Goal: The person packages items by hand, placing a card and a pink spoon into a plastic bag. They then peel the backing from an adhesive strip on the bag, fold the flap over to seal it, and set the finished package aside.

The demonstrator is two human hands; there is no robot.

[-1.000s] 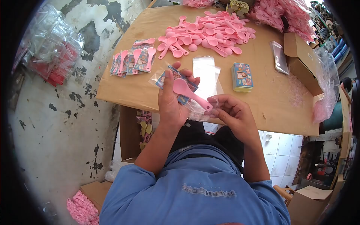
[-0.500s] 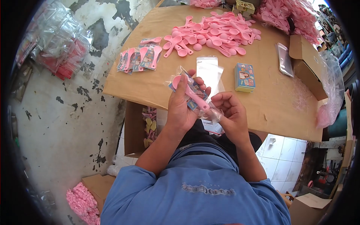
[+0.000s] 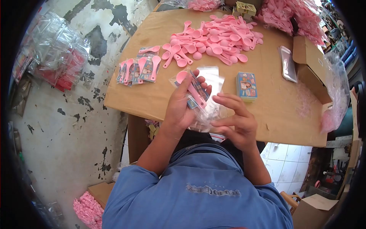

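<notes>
My left hand (image 3: 180, 105) is closed round a pink spoon (image 3: 195, 94) and a blue printed card (image 3: 193, 100), both in a clear plastic bag (image 3: 202, 119). The bag's open-looking end hangs toward my right hand (image 3: 237, 122), whose fingers are spread beside it, thumb and forefinger apart. Beyond my hands lies a stack of clear bags (image 3: 215, 78). A stack of blue cards (image 3: 247, 86) sits to the right of it. Packed spoons with cards (image 3: 140, 70) overlap at the table's left.
A large heap of pink spoons (image 3: 217, 38) covers the back middle of the brown table (image 3: 152, 100). Toward the right stand an open cardboard box (image 3: 310, 68) and a clear packet (image 3: 288, 64). Big bags of pink spoons (image 3: 282, 17) are at the back right.
My right hand has opened and its fingers have spread away from the bag's end. The bag's loose end now hangs lower and to the left. The view has shifted slightly.
</notes>
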